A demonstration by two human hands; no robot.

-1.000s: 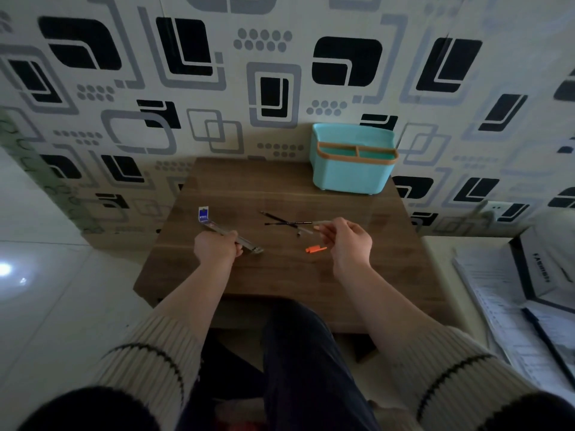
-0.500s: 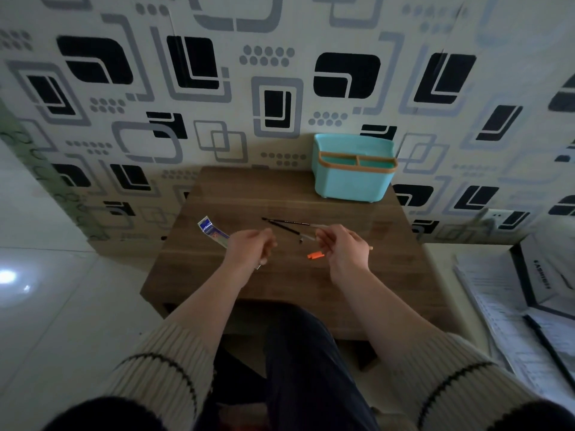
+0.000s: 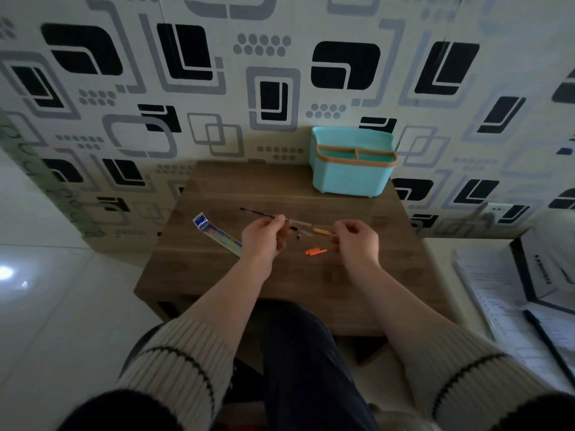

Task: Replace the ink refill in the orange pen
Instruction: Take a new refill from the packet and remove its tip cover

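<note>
Now that the left hand [image 3: 264, 237] has let go of the refill packet [image 3: 217, 234] and come in toward the orange pen [image 3: 323, 231], its fingers pinch a dark refill [image 3: 258, 213]; the right hand [image 3: 354, 241] grips the pen beside it, so loading looks close

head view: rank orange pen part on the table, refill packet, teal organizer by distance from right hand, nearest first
From the right hand:
1. Orange pen part, on the table just to its left.
2. Refill packet, past the left hand, left side of the table.
3. Teal organizer, back of the table at the wall.
</note>
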